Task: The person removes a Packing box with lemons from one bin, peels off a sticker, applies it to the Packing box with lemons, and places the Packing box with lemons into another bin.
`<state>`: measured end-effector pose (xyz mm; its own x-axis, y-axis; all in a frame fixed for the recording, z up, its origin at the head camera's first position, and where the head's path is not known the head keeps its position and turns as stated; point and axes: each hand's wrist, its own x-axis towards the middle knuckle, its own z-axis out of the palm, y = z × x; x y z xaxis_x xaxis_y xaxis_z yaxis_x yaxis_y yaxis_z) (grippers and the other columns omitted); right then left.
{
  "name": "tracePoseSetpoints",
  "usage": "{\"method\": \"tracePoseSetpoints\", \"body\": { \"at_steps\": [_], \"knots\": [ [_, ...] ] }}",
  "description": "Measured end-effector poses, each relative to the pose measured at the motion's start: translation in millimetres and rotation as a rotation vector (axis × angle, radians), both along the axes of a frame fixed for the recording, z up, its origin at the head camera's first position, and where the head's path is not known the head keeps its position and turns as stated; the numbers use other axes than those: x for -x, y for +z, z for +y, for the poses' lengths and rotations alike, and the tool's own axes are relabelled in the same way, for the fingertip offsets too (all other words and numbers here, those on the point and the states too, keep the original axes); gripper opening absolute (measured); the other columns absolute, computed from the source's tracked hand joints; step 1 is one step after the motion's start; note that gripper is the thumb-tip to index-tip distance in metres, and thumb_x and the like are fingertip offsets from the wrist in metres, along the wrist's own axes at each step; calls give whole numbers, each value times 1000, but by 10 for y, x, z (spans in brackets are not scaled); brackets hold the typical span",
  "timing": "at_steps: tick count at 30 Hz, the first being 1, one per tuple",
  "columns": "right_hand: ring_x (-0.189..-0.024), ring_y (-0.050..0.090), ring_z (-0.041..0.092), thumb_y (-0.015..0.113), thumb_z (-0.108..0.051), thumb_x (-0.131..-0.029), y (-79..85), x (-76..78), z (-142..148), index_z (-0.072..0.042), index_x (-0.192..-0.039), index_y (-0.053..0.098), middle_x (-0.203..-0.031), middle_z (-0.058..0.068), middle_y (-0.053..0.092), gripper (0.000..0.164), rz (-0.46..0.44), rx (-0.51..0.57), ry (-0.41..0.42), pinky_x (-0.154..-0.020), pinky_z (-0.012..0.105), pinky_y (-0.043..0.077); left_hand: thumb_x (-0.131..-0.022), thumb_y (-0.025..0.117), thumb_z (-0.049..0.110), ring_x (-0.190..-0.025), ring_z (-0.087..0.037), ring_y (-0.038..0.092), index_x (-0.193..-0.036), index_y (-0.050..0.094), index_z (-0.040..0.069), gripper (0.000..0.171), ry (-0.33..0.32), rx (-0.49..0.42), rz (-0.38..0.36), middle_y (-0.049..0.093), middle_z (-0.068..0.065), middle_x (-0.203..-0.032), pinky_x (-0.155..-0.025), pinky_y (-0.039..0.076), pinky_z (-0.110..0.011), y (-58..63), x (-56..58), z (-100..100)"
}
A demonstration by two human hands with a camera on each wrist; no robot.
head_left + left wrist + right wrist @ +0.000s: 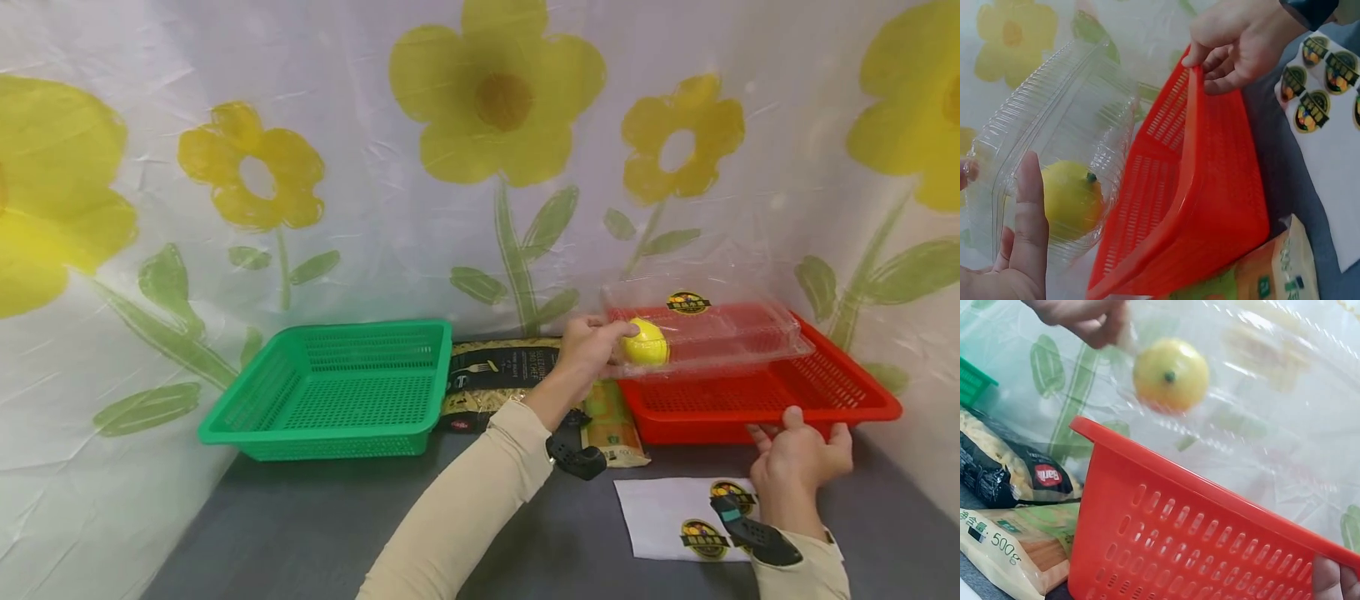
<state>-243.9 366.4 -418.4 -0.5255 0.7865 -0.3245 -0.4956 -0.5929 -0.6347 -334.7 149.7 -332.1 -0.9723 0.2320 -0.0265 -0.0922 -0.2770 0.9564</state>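
Observation:
My left hand [588, 346] holds a clear plastic clamshell box [742, 337] by its left end, over the red basket [757, 429]. Inside the box, close to my thumb, lies a round yellow fruit [647, 343] with a green stem end. A round black label shows on the box. My right hand [798, 458] grips the front rim of the red basket; in the left wrist view its thumb and fingers [1222, 81] pinch that rim. The left wrist view shows the left thumb [1030, 194] along the box edge.
A green basket [337, 446] stands at the left. Between the baskets lie a black pasta bag [506, 371] and a yellowish 500g packet [611, 425]. A white sheet of round stickers [667, 512] lies at the front right. A flower-patterned curtain [360, 250] hangs behind.

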Motion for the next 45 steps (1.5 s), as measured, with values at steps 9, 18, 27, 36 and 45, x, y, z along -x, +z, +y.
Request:
{"method": "tracePoseSetpoints", "body": {
  "at_steps": [9,18,27,36,45],
  "knots": [
    [-96,65,20,63,-6,-97,-31,-27,-74,-33,-157,27,-150,-6,38,75,-12,3,-1,-54,36,61,-79,80,8,-42,-16,52,-98,58,8,29,60,82,-35,54,-7,-68,-42,55,-31,-154,-11,298],
    [-103,63,22,62,-6,-98,-38,18,-114,-31,-157,30,-154,-4,38,72,-17,-20,-14,-52,35,60,-81,79,8,-58,-39,72,-85,62,2,19,58,199,-54,67,-14,-77,-45,58,-34,-204,29,321],
    [-123,57,23,66,-12,-96,-18,16,-117,-31,-155,36,-156,-4,39,69,-14,-49,-15,-60,36,62,-79,83,11,-54,-32,71,-82,60,3,24,74,375,-36,63,-11,-80,-48,58,-35,-158,11,436],
    [-129,53,22,68,-14,-94,-12,5,-88,-31,-152,39,-151,-6,43,67,-15,-52,-11,-59,33,62,-84,83,16,-53,-28,70,-95,58,4,29,72,475,-4,59,-9,-94,-51,59,-31,-248,-45,515],
    [-122,61,22,70,-19,-92,-50,-26,-59,-31,-150,42,-150,-5,47,66,-19,-54,-19,-60,32,61,-81,87,31,-42,-23,66,-87,61,6,38,84,590,13,54,-18,-115,-44,54,-27,-305,-5,495]
  ]
}}
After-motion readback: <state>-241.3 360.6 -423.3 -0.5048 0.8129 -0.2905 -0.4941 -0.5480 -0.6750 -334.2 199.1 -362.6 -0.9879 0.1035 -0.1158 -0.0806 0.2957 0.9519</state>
